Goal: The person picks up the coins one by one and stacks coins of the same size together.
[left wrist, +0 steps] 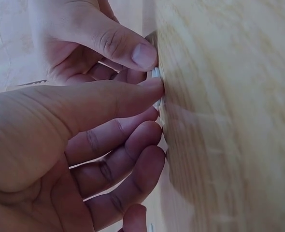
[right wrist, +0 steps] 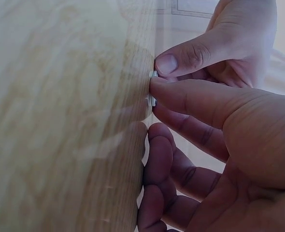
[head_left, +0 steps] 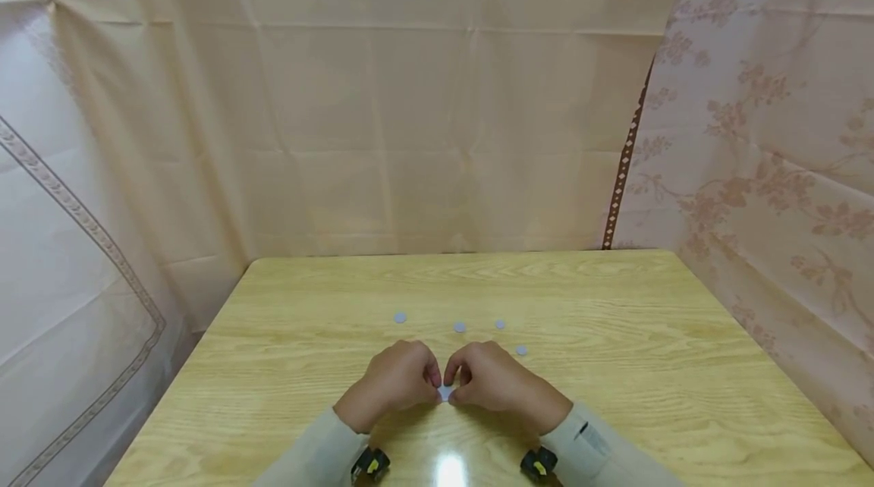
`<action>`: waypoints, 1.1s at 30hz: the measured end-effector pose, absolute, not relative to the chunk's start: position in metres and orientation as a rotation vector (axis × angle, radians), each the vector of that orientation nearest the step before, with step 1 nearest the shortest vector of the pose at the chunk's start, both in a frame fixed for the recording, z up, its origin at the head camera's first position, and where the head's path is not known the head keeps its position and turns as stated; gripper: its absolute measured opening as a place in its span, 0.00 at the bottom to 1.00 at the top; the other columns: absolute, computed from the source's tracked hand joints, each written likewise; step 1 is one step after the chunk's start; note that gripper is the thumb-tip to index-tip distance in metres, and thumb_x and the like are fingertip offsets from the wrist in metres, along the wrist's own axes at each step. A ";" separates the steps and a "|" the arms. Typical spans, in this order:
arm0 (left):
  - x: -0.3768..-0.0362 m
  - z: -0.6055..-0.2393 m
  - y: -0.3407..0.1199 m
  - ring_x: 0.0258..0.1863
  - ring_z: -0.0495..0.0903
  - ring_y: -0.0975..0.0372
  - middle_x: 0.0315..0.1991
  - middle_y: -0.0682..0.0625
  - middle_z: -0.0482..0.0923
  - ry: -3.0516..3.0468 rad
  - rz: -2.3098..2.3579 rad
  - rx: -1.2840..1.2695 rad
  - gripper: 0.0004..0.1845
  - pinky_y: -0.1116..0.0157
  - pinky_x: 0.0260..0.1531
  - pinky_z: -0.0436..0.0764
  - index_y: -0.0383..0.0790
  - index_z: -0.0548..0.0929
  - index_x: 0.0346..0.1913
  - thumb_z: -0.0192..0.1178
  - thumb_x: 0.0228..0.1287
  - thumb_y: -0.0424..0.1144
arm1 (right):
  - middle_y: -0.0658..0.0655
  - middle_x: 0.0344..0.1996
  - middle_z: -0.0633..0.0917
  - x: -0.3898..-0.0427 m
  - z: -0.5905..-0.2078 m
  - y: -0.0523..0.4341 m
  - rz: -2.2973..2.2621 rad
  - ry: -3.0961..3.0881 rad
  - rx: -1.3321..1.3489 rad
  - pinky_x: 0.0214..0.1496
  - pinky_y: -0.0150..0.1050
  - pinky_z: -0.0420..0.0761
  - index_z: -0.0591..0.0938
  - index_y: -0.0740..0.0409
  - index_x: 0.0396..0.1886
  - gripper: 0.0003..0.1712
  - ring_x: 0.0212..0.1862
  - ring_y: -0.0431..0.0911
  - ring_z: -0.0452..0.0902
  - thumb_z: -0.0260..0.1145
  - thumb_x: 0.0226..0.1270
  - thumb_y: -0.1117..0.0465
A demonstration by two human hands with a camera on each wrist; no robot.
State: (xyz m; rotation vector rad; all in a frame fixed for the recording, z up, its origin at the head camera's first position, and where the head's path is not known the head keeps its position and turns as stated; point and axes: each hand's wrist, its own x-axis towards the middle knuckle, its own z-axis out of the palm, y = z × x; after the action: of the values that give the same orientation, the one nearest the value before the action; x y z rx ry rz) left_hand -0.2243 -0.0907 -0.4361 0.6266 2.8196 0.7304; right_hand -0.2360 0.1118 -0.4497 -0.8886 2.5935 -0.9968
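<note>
Both hands meet over one small pale flat piece (head_left: 445,393) lying at the tabletop near the middle. My left hand (head_left: 404,376) holds its left side between thumb and index finger. From the opposite side, my right hand (head_left: 493,379) pinches it in the same way. In the left wrist view, a thin pale edge (left wrist: 156,72) shows beside the thumbs; the right wrist view shows a sliver of the piece (right wrist: 151,101) below the right thumb. Fingers cover most of it, so its full outline is hidden. The other fingers curl loosely close to the wood.
Several small pale discs lie beyond the hands: one disc at left (head_left: 400,317), a middle disc (head_left: 460,327), others to the right, the nearest disc (head_left: 522,350) by the right hand. The wooden table (head_left: 307,297) ends at a beige curtain (head_left: 423,130).
</note>
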 end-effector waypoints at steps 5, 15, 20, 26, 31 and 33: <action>-0.226 -0.433 -0.092 0.24 0.75 0.69 0.22 0.65 0.79 2.837 0.692 0.637 0.10 0.66 0.25 0.76 0.52 0.87 0.25 0.81 0.48 0.39 | 0.43 0.18 0.81 -0.236 -0.448 0.112 -0.992 2.587 -0.876 0.23 0.30 0.72 0.89 0.51 0.34 0.08 0.20 0.34 0.72 0.79 0.57 0.66; -0.237 -0.421 -0.094 0.26 0.78 0.68 0.26 0.62 0.83 2.840 0.668 0.627 0.08 0.64 0.26 0.78 0.50 0.89 0.27 0.80 0.50 0.39 | 0.44 0.19 0.81 -0.235 -0.442 0.111 -1.006 2.564 -0.862 0.23 0.30 0.71 0.89 0.51 0.35 0.07 0.20 0.35 0.71 0.79 0.58 0.65; -0.251 -0.412 -0.098 0.28 0.79 0.65 0.30 0.60 0.85 2.869 0.700 0.543 0.06 0.62 0.28 0.79 0.49 0.89 0.31 0.78 0.54 0.40 | 0.44 0.17 0.80 -0.236 -0.444 0.112 -1.004 2.558 -0.874 0.21 0.28 0.70 0.89 0.51 0.36 0.07 0.18 0.34 0.70 0.78 0.59 0.64; -0.268 -0.404 -0.106 0.29 0.79 0.64 0.30 0.58 0.84 2.897 0.815 0.442 0.05 0.63 0.30 0.78 0.49 0.90 0.33 0.78 0.57 0.41 | 0.45 0.18 0.81 -0.237 -0.447 0.114 -0.993 2.556 -0.839 0.22 0.29 0.71 0.88 0.49 0.35 0.07 0.19 0.35 0.71 0.79 0.59 0.62; -0.279 -0.400 -0.115 0.29 0.80 0.63 0.30 0.57 0.84 2.947 0.946 0.366 0.04 0.63 0.30 0.79 0.47 0.91 0.35 0.76 0.60 0.41 | 0.44 0.19 0.81 -0.237 -0.449 0.115 -0.990 2.562 -0.824 0.24 0.31 0.72 0.88 0.48 0.35 0.07 0.21 0.36 0.72 0.79 0.59 0.61; -0.284 -0.400 -0.119 0.30 0.80 0.63 0.30 0.56 0.84 2.966 1.015 0.318 0.04 0.63 0.31 0.79 0.47 0.91 0.35 0.75 0.61 0.42 | 0.44 0.19 0.81 -0.237 -0.448 0.115 -0.993 2.563 -0.827 0.24 0.31 0.72 0.88 0.48 0.35 0.07 0.21 0.36 0.72 0.79 0.59 0.61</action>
State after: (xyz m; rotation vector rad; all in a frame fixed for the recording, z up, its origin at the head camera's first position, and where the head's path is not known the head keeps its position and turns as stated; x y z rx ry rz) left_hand -0.2841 -0.1189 -0.3997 0.3183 2.9658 1.0154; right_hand -0.2369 0.1151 -0.4482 -0.8271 2.5626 -0.9935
